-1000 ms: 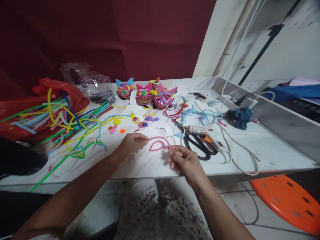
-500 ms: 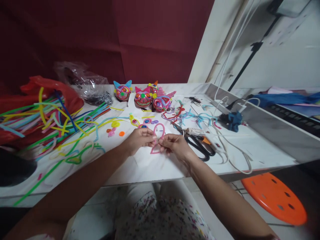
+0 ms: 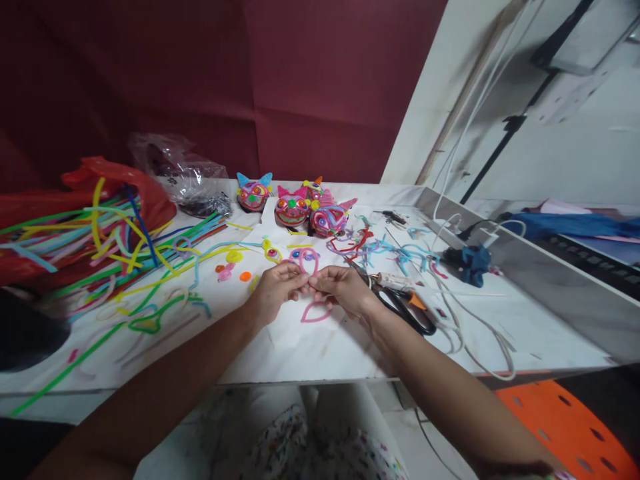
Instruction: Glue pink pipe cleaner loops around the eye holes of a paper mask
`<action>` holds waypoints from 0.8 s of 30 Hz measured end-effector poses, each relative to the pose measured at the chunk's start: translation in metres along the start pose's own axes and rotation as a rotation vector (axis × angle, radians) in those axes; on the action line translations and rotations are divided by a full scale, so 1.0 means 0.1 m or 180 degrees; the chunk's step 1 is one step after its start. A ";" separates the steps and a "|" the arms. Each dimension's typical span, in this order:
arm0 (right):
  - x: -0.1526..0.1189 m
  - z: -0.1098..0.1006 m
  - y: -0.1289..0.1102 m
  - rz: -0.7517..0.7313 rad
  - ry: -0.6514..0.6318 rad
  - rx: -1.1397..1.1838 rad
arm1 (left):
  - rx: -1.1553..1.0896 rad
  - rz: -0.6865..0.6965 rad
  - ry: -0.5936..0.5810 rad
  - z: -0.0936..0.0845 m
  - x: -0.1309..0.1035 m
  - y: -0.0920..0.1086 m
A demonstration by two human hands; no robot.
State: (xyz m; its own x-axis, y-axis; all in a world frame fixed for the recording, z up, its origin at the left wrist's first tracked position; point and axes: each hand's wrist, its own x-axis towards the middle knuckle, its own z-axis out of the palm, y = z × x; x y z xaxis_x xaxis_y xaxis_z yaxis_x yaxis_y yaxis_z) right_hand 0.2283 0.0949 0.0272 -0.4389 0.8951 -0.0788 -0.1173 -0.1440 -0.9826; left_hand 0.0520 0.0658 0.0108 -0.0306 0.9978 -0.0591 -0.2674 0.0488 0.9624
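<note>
Both hands meet over the middle of the white table. My left hand [image 3: 278, 288] pinches a bent pink pipe cleaner [image 3: 315, 312] from the left. From the right, my right hand [image 3: 345, 288] pinches the same piece, its fingertips touching those of my left hand. One pink loop rises above the fingers and a pointed loop hangs below them. Behind the hands stand several colourful cat-like heads, one with blue ears [image 3: 254, 193] and one with pink ears [image 3: 291, 208]. A small yellow and pink eye shape [image 3: 273, 253] lies just beyond my left hand.
Pipe cleaners [image 3: 120, 233] spill from a red bag [image 3: 155, 200] at the left. Black-handled scissors [image 3: 400, 308], a glue gun [image 3: 395, 281], white cables [image 3: 475, 347] and blue scraps [image 3: 400, 250] lie right. An orange stool [image 3: 565, 427] stands below the table's right side.
My hands have come closer together, fingertips now touching. The lower pink loop has opened wider below them. The whole view has shifted slightly.
</note>
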 end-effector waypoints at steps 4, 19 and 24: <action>0.10 0.07 0.04 -0.0097 0.0082 -0.0024 | -0.0074 0.0098 0.0103 -0.04 0.01 -0.02; 0.17 0.03 0.20 -0.0235 0.0004 0.0319 | 0.0071 0.0000 0.0014 -0.06 0.03 -0.05; 0.18 -0.03 0.23 -0.0150 -0.0184 0.0406 | -0.0034 -0.0139 -0.0313 -0.11 0.02 0.02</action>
State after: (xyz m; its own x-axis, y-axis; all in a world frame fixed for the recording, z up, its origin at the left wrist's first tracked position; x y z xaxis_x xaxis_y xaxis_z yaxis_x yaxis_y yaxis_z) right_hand 0.2207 0.1091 0.0022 -0.4804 0.8768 -0.0196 -0.2495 -0.1581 -0.9554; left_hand 0.0410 0.0679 0.0101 0.0758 0.9944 -0.0741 -0.2767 0.0924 0.9565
